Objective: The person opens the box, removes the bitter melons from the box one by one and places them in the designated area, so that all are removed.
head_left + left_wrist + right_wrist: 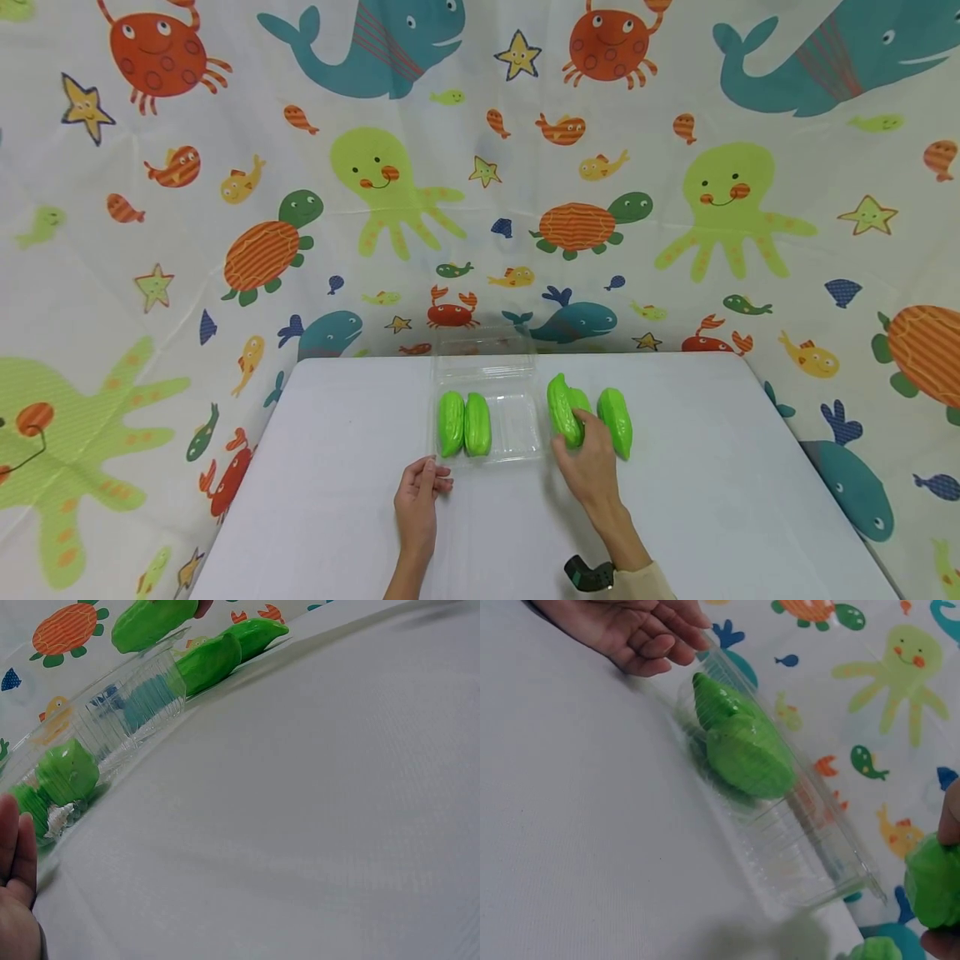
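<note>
My right hand pinches a bright green, ridged bitter melon between thumb and fingers. It is raised off the table, as the left wrist view shows, right of a clear plastic container. Two more bitter melons lie on the table: one partly hidden behind the held one, another to its right. Inside the container's left part, two bitter melons lie side by side. My left hand is at the container's front left corner, fingers loosely bent; whether they touch the rim I cannot tell.
The container's clear lid stands open at the back, near the table's far edge. Around the white table hangs a cloth printed with sea animals. A dark wrist device is on the right forearm.
</note>
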A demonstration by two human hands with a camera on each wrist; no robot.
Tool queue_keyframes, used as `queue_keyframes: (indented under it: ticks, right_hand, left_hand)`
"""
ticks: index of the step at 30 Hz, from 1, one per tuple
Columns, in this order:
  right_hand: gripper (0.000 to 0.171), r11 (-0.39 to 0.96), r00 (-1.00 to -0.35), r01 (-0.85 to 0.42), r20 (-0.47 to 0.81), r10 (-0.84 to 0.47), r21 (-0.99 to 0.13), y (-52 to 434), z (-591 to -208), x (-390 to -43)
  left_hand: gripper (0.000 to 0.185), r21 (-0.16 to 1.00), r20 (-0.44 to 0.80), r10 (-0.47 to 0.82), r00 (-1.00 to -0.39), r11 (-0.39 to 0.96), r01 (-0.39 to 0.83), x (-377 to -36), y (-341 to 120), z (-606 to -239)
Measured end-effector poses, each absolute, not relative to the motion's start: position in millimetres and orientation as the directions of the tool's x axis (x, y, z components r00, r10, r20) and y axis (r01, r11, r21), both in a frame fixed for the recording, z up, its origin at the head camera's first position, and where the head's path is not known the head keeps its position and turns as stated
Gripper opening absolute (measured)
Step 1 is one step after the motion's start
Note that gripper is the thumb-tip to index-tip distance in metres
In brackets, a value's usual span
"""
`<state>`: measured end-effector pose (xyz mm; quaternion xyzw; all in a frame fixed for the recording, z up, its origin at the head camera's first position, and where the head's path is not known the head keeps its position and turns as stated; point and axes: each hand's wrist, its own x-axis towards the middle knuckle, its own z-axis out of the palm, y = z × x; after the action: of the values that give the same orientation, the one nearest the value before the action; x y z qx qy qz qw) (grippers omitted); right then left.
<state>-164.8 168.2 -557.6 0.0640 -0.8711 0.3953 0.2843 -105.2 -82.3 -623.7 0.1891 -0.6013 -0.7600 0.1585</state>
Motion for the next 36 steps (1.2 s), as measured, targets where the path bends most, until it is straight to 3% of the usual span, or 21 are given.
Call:
queue_keyframes:
  ticks: [18,36]
  right_hand:
    - [0.047,0.672,-0.829,-0.327,0.543,0.132,-0.664,172.0,-557.8,-162.6]
    - [0.047,0.712,-0.775,-0.328,0.608,0.174,-0.621,195.2,-551.6,-163.4]
  left_hand:
    - [0.037,0.975,-0.087,-0.463,-0.882,-0.222,0.021,-104.4,-81.9,-623.0]
    - [0.038,0.975,-0.105,-0.460,-0.882,-0.223,0.000,-104.6,-83.2,-622.2]
